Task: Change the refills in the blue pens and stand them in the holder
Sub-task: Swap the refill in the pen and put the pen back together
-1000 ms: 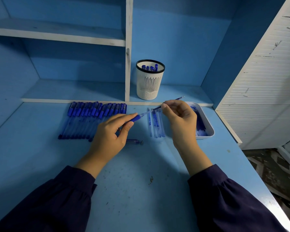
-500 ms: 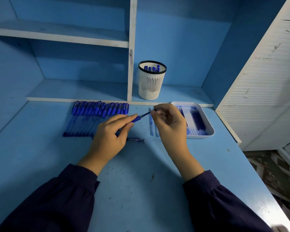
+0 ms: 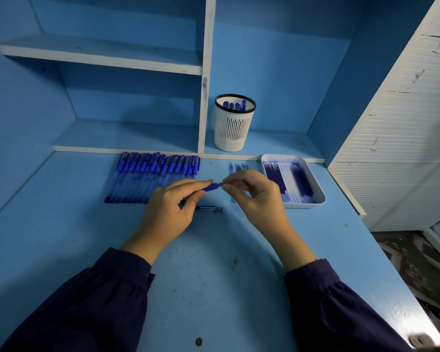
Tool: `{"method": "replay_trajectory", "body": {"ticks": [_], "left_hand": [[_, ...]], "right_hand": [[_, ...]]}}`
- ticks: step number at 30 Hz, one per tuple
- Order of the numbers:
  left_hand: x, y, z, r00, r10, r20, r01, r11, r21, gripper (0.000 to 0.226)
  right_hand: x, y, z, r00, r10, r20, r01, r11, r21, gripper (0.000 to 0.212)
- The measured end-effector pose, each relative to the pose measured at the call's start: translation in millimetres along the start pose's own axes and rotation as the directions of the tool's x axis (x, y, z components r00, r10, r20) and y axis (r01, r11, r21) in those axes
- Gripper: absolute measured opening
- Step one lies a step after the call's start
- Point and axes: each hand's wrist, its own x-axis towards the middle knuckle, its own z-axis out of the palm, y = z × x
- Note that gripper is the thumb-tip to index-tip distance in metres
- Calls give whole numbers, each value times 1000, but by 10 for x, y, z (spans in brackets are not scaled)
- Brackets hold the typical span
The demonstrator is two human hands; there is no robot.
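The counter (image 3: 87, 250) carries it all. A row of pens (image 3: 153, 179) lies at the back left, and a white tray (image 3: 318, 199) of refills (image 3: 294, 184) sits at the back right. The holder (image 3: 233, 130), with a few pens standing in it, is on the low shelf (image 3: 277, 146) behind. My left hand (image 3: 168, 214) has its fingers (image 3: 191, 184) curled round one pen (image 3: 210, 187), held above the counter between the row and the tray with its open end pointing right. My right hand (image 3: 254, 196) pinches the new refill (image 3: 220, 184) between thumb and forefinger right at that open end, so only a short bit of it shows. I judge it nearly seated. To finish well I should hold the barrel steady, push straight along its axis so the thin tube does not bend, and feel for the stop. A loose part (image 3: 210, 208), probably the nose piece, lies on the counter just below my left hand, ready to go on next.
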Motion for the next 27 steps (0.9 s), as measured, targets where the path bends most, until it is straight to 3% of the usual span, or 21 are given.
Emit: {"method": "replay_trajectory", "body": {"ticks": [4,7,11,14,16,18,20,22,27], "left_hand": [[12,-24,-18,999,-18,-28,18,1000,4,26],[8,-16,-23,999,-33,-36,33,999,-2,26],[15,-3,-21,999,-29,-45,29,1000,-5,26],[11,-15,-18,999,-31,-44,32,999,2,25],[8,-18,-22,999,-32,-36,32,999,9,25],[9,-16,-26,999,-34,-35,35,999,15,25],[11,-8,-28,999,-38,-29,38,999,10,25],[8,5,-31,999,-36,-20,36,999,9,25],[3,22,-31,1000,-29,-9,29,1000,1,24]], "right_hand": [[-20,-63,-47,986,168,16,-168,965,199,20],[-60,-7,-95,971,218,95,-220,975,9,13],[-138,99,-63,961,127,245,-54,957,-286,15],[-142,136,-45,942,48,332,89,919,-385,15],[-130,139,-61,949,62,308,68,917,-394,12],[-114,98,-68,968,108,225,-41,958,-283,10],[-90,23,-68,983,154,104,-150,987,-51,9],[-61,-43,-77,984,179,-11,-177,978,113,10],[-29,-54,-96,977,202,-71,-182,959,218,10]]}}
